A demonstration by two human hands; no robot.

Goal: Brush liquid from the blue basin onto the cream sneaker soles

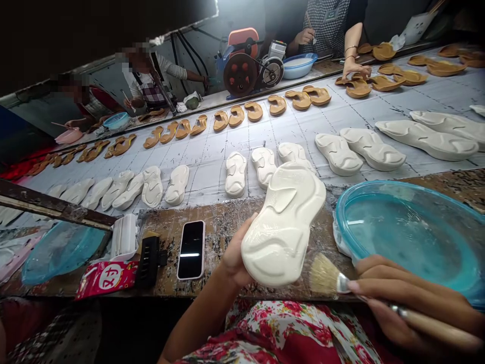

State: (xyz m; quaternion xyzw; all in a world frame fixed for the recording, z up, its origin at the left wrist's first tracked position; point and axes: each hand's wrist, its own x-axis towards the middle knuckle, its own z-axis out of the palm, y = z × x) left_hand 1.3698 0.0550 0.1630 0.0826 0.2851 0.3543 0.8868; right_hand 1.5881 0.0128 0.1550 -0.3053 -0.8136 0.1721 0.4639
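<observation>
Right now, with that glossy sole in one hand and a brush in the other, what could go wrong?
The sole looks wet and glossy, so it might slip from the left hand. The right hand, holding the brush, appears close to the basin and could bump it. The phone lies uncovered on the bench, so stray drips might reach it.

Phone (191, 250) close; sheet (207, 182) beyond seemingly free

I see a cream sole (283, 227), glossy, raised contours, held up approx. 4–5 o'clock of view ctr, far end tipped twd 1. My brush (343, 284): pale bristles, metal ferrule, wood handle, just beside sole's 4 o'clock, bristles aimed twd 10.
</observation>
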